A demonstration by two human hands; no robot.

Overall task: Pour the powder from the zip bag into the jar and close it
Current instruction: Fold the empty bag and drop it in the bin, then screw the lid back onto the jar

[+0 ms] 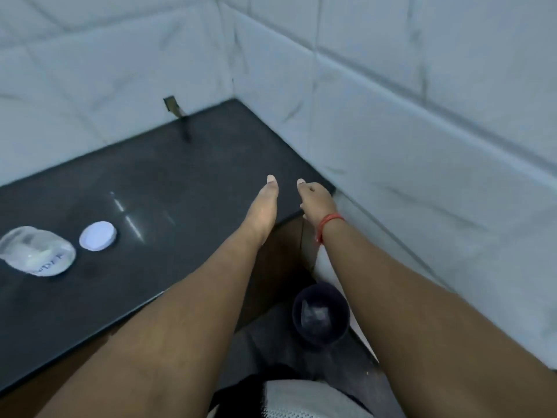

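Observation:
A clear jar with white powder inside and a lettered label stands at the left of the dark counter. Its mouth has no lid on it. The white lid lies flat on the counter just right of the jar. A crumpled clear bag lies inside a dark bin on the floor. My left hand stretches out straight above the counter's right end, holding nothing. My right hand hovers beside it over the counter's corner, fingers loosely bent downward and empty.
White tiled walls close in the counter at the back and right. A small dark fitting sticks out of the back wall onto the counter. The bin stands on the floor between counter and right wall.

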